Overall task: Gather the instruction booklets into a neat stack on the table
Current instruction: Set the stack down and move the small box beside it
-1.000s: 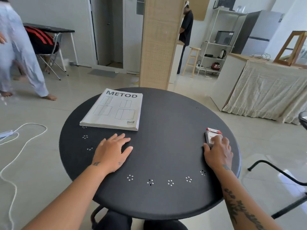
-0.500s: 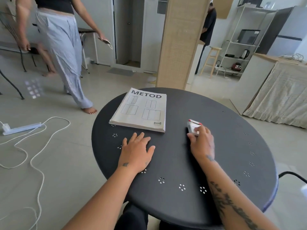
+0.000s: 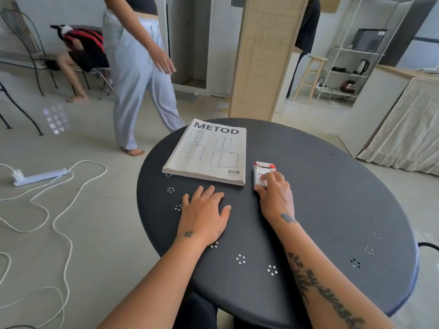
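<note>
Two hands are on the desk (image 3: 320, 210): the left hand (image 3: 204, 216) lies flat and spread near the booklets (image 3: 209, 151); the right hand (image 3: 275, 195) grips a small box (image 3: 262, 172) just right of them.

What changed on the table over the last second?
The right hand slid the small red and white box leftward across the table, ending right beside the METOD booklet stack. The left hand stayed flat on the table; the stack did not move.
</note>
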